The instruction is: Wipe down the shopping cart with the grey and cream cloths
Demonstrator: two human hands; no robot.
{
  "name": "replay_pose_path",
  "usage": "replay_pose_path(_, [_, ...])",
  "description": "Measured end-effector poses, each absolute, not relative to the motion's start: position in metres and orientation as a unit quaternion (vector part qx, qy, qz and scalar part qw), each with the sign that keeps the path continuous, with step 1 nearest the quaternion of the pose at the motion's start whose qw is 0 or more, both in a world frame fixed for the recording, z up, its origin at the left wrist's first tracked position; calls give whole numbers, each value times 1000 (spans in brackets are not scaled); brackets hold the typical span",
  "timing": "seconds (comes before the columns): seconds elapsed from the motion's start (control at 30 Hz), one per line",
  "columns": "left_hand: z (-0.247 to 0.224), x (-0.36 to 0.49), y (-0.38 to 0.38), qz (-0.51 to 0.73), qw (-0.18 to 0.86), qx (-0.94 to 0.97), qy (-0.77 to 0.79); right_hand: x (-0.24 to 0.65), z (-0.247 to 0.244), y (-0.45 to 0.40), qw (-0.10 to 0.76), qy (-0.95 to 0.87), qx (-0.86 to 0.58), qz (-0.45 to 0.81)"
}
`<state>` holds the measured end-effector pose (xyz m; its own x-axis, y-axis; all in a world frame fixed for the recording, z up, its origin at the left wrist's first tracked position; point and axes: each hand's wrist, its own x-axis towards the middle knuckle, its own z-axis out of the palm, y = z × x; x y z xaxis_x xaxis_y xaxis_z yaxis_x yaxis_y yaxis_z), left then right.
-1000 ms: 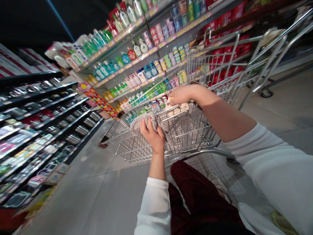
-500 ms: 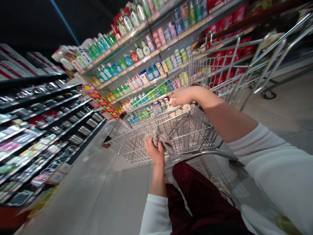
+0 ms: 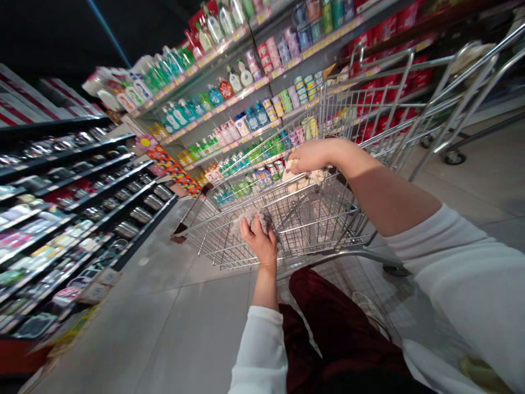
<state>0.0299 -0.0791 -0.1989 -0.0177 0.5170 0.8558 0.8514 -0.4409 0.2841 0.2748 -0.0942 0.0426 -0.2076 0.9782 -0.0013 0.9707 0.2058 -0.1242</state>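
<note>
A wire shopping cart (image 3: 229,230) stands tilted across the view in front of my knees. My left hand (image 3: 259,238) presses a grey fluffy cloth (image 3: 256,216) against the near side wires of the cart, its fingers curled over it. Higher up and to the right, my right hand (image 3: 309,156) is bent down over the cart's top edge and grips a cream-coloured cloth (image 3: 303,180), which hangs by the upper rail. The fingertips of my right hand are partly hidden by the cloth.
Shelves of bottles and tubs (image 3: 217,117) rise behind the cart. Dark shelves of metal goods (image 3: 123,202) run along the left. More nested carts (image 3: 394,93) with a caster wheel (image 3: 454,158) stand at the right. Grey tiled floor (image 3: 184,323) lies below.
My left hand has shifted slightly up and left with the grey cloth, which looks more bunched under the fingers. My right hand has barely moved.
</note>
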Motion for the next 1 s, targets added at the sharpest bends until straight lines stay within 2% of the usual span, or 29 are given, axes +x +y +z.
replay_pose_path(0.13, [-228,16,-91,-488,118,-699,-509,276,42,-93,46,-777,-625,51])
replay_pose_path(0.23, [-233,5,-97,-481,90,-705,-512,276,41,-93,34,-782,-621,32])
replay_pose_path(0.33, [-208,-2,-97,-524,97,-677,-507,277,40,-92,22,-789,-614,20])
replay_pose_path(0.47, [-148,-5,-84,-622,170,-576,-502,279,40,-91,14,-787,-617,9])
replay_pose_path(0.57, [-129,-4,-71,-619,184,-576,-502,279,41,-91,8,-782,-623,3])
replay_pose_path(0.63, [-141,-4,-67,-593,165,-596,-516,279,41,-92,6,-786,-618,1])
replay_pose_path(0.87, [-236,-13,-85,-501,66,-627,-593,278,42,-93,6,-783,-622,-3])
replay_pose_path(0.93, [-239,-18,-88,-503,54,-625,-594,278,42,-93,7,-781,-624,-1])
replay_pose_path(1.0, [-223,-26,-85,-526,59,-604,-596,278,42,-93,6,-783,-623,-1])
